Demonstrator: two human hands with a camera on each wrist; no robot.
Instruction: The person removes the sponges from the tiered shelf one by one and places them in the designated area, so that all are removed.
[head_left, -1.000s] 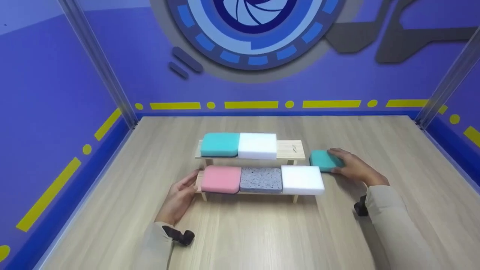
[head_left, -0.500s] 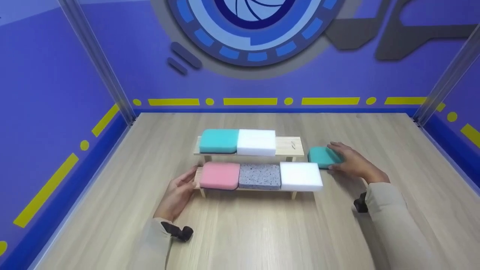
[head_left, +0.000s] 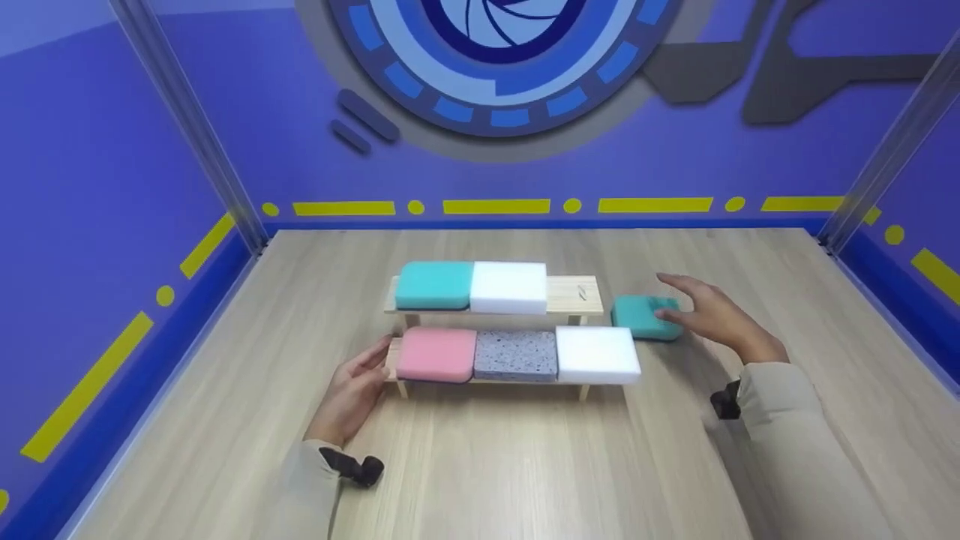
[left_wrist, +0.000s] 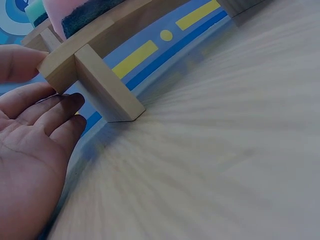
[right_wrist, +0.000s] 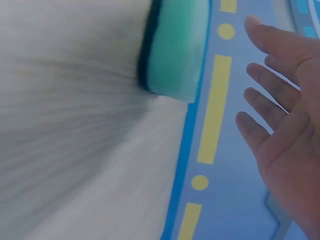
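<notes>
My left hand [head_left: 351, 395] pinches the left end of the front wooden stand [head_left: 393, 364], thumb above the board and fingers below in the left wrist view. On that stand sit a pink sponge [head_left: 436, 355], a speckled grey block [head_left: 516, 355] and a white foam block [head_left: 598, 354], side by side. My right hand [head_left: 712, 315] hovers with spread fingers over a loose teal sponge [head_left: 643, 318] on the table. In the right wrist view, a gap shows between this sponge [right_wrist: 179, 50] and the hand [right_wrist: 290, 110].
Behind stands a second wooden stand [head_left: 574, 295], bearing another teal sponge [head_left: 434, 285] and another white block [head_left: 509, 287]; bare board shows at its right end. The wooden table [head_left: 510, 465] is walled by blue panels [head_left: 480, 176] at back and sides.
My right hand has let go of the loose teal sponge, its fingers spreading and lifting off. That sponge stays on the table. The left hand keeps its hold on the front stand.
</notes>
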